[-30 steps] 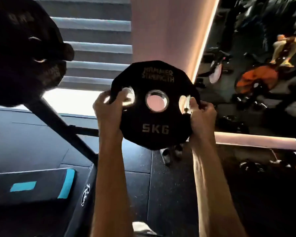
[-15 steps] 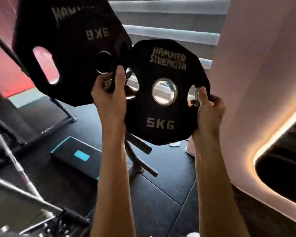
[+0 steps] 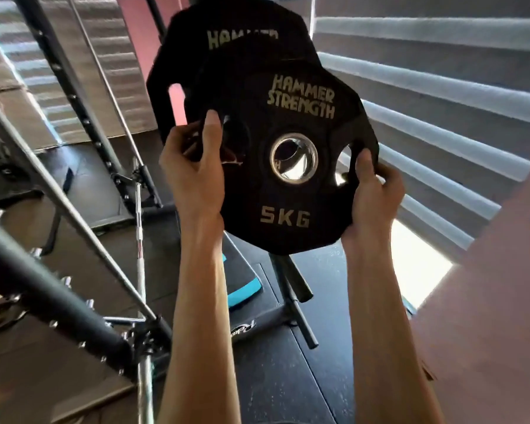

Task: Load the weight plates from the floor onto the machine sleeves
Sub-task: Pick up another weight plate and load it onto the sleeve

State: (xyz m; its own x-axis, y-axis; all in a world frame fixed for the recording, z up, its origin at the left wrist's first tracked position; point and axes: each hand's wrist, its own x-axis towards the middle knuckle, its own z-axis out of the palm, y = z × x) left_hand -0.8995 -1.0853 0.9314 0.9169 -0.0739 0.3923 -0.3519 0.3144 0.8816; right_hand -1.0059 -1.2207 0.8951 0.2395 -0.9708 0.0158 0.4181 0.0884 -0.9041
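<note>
Left hand and right hand, fingers hooked through its grip holes, have swung the 5 kg plate in front of the loaded plate. It looks nearly lined up to slide on.

The 5 kg plate sits between both hands, before a larger plate.

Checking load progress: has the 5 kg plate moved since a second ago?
Yes. The 5 kg plate has closed leftward on the larger plate behind, now overlapping it.
</note>
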